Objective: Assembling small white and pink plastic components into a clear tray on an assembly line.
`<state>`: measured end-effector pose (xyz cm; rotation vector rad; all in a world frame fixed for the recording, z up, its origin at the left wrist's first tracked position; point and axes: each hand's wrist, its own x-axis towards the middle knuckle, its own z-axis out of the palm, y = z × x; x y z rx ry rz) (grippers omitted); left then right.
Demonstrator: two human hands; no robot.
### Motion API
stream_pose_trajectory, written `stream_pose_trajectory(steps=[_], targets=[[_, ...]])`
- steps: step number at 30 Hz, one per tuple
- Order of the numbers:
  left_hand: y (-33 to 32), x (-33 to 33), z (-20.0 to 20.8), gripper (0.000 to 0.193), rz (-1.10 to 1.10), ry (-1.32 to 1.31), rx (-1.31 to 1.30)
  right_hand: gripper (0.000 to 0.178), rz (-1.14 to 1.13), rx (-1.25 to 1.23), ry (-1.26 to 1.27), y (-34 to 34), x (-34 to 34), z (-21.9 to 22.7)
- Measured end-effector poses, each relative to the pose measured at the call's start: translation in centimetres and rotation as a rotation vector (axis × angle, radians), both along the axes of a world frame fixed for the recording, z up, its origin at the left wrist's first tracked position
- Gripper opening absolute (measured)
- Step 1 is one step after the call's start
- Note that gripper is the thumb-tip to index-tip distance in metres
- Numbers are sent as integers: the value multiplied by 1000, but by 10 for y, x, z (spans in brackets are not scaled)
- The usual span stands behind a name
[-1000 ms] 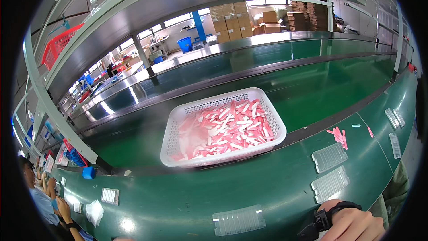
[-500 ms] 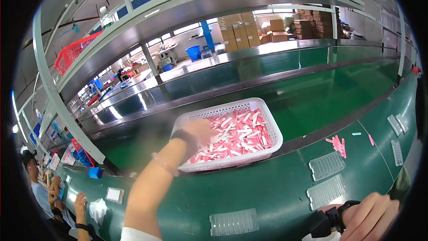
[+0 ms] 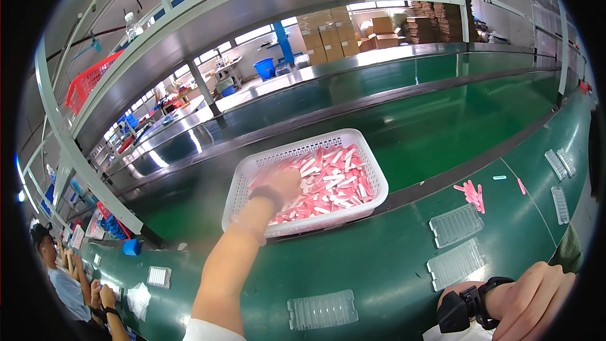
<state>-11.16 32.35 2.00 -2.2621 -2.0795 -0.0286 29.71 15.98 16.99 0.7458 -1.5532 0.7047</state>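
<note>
My left hand (image 3: 285, 184) reaches into a white plastic basket (image 3: 372, 205), over a heap of small flat pink and white strips (image 3: 334, 180). Its fingers are blurred and partly lost among the strips, so I cannot tell whether they grip any. At the lower right my right hand (image 3: 533, 303) is closed, knuckles up, with a black device (image 3: 464, 312) strapped at its wrist; whatever is inside its fingers is hidden. Clear ribbed plastic trays (image 3: 456, 264) lie near it on the green table, and another clear tray (image 3: 323, 311) lies between my arms.
Loose pink strips (image 3: 472, 194) lie beyond the trays at right. Small clear trays (image 3: 560, 205) sit at the far right. A metal shelf (image 3: 265, 9) spans overhead. At left are a filled white tray (image 3: 159, 276), crumpled plastic (image 3: 139, 300) and a co-worker (image 3: 63, 284).
The whole view has shifted, moving the basket slightly left and up in the picture. My left hand stays over the strips, a little further right within the basket. My right hand remains closed.
</note>
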Motion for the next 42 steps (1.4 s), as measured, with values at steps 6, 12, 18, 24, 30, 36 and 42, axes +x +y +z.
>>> stream_pose_trajectory(steps=[6, 12, 18, 24, 30, 36, 42], targets=[[-15, 7, 14, 17, 66, -92, -31, 21, 119, 107, 40, 8, -10, -2], [-34, -11, 65, 16, 80, -244, -94, 19, 125, 109, -122, 10, -5, -2], [-93, 6, 106, 25, 235, -1222, -67, 7, -68, -205, -418, 25, -31, 1], [-215, 92, 125, 19, 140, -1647, -114, 48, -258, -783, -715, 39, -113, -26], [-296, 119, 104, 27, 311, -1785, -351, 23, 87, -760, -1119, 11, -156, -58], [-323, 106, 52, 22, 236, -2134, -592, 19, 255, -451, -1483, 5, -179, -87], [-332, 102, 33, 16, 334, -2164, -406, 28, 359, -987, -1405, -14, -174, -109]])
